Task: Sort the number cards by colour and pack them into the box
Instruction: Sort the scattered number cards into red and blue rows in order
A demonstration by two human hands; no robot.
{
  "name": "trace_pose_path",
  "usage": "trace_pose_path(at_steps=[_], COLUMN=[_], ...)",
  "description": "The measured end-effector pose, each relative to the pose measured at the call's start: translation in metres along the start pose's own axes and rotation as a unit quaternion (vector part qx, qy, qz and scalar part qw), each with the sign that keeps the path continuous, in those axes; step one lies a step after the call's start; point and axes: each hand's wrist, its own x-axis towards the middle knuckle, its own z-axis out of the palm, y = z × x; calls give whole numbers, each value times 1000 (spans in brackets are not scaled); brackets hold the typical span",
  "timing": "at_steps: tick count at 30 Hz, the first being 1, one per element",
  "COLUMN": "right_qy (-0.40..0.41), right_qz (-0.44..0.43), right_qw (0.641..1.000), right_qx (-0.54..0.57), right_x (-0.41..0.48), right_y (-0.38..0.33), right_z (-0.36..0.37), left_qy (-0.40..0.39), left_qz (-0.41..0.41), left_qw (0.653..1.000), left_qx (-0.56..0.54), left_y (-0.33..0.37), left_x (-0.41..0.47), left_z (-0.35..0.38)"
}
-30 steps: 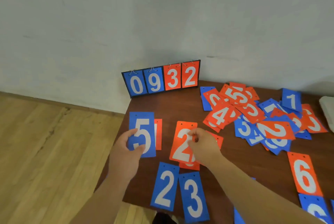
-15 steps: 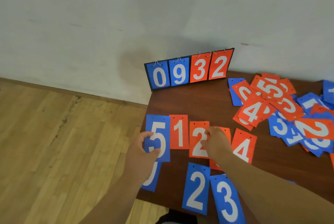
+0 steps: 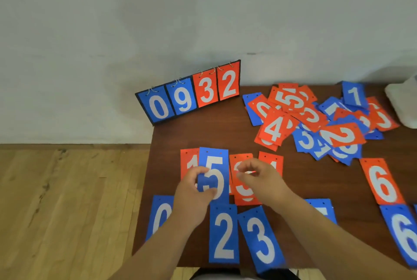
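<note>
The left grip (image 3: 194, 191) pinches the blue 5 card (image 3: 214, 173) at its lower left, thumb on the face and fingers curled behind. This card stands above the worktop (image 3: 180, 135) and overlaps the orange 1 card (image 3: 187, 162), which lies flat.

The right grip (image 3: 264, 180) has its fingers curled and pinches the upper part of an orange card (image 3: 246, 194). The numeral on that card is blurred. The orange 4 card (image 3: 272, 160) lies just behind this grip and is largely hidden by it.

Along the near edge lie the blue 0 card (image 3: 160, 214), the blue 2 card (image 3: 223, 234) and the blue 3 card (image 3: 259, 241). The last is tilted and touches the blue 2 card. The right forearm covers part of another blue card (image 3: 322, 209).

On the right, the orange 6 card (image 3: 381, 182) lies just above the blue 6 card (image 3: 401, 232). A mixed pile of blue and orange cards (image 3: 316, 119) occupies the far right area.

A flip scoreboard (image 3: 189, 97) reading 0 9 3 2 stands at the far left corner, against the wall. A white object (image 3: 404, 103) is cut off by the right frame edge.
</note>
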Motion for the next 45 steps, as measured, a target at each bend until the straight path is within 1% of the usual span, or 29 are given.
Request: trace_pose_path(at_steps=[3,6,8,11,13,14,15,17,18,20,23,25,27,32,34,38,42,45], right_qy=[13,37,44,56,71,76,76,70,64,47,16,-6,-23,-17,-10,-6,8,26], right_qz=[4,22,40,52,55,56,58,62,62,63,69,57,40,7,4,-1,-13,-23], right_qw=[1000,997,994,991,991,992,994,995,996,996,996,993,985,955,945,944,954,956], right_qx=[24,66,87,105,97,80,57,21,6,-31,-63,-98,-165,-295,-327,-329,-300,-293], right_x=[-15,-25,-33,-43,-48,-50,-53,-57,-58,-61,-63,-64,-65,-69,-69,-69,-70,-69], right_y=[18,43,59,82,100,110,119,137,145,159,179,190,199,218,224,224,212,199], right_z=[-27,-52,-70,-102,-126,-138,-149,-169,-177,-189,-197,-196,-192,-182,-181,-186,-200,-216], left_qy=[-69,-116,-128,-114,-108,-117,-127,-143,-146,-152,-149,-135,-123,-115,-111,-93,-71,-50], left_qz=[12,23,36,62,89,93,94,89,80,63,48,57,64,57,52,53,50,70], left_qw=[997,993,991,991,984,974,958,907,882,848,824,821,821,826,831,842,866,874], left_qx=[-21,-23,-5,36,109,168,240,387,441,504,545,551,554,549,542,529,492,478], left_y=[16,29,37,38,30,24,15,-3,-11,-24,-37,-41,-44,-47,-47,-42,-25,-4], left_x=[-9,-22,-32,-46,-55,-60,-63,-69,-73,-80,-92,-97,-99,-99,-100,-103,-104,-101], left_z=[39,77,100,128,141,145,149,155,158,165,176,181,184,186,187,192,203,212])
